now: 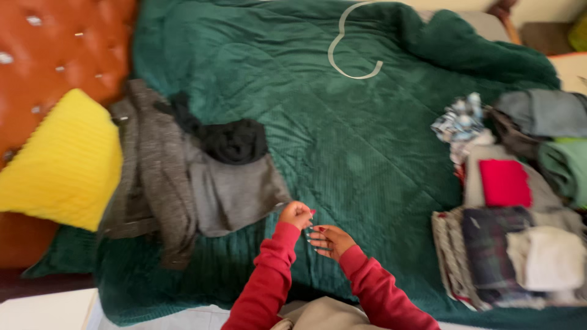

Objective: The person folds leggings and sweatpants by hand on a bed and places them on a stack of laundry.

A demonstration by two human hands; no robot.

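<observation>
One head-worn view looks steeply down, from close, across the green bedspread [342, 153]; slightly blurred.

A dark green quilted bedspread [342, 140] carries a pale grey-green ribbon loop [348, 43]. Beside a bright yellow ribbed cushion [64, 162] and a burnt-orange tufted headboard [55, 43] lie a mottled grey-brown knit garment [153, 177] and a black cloth [235, 140]. Both sleeves [269, 281] are red. A folded red cloth [504, 182] tops a dark plaid fabric [489, 250].
</observation>
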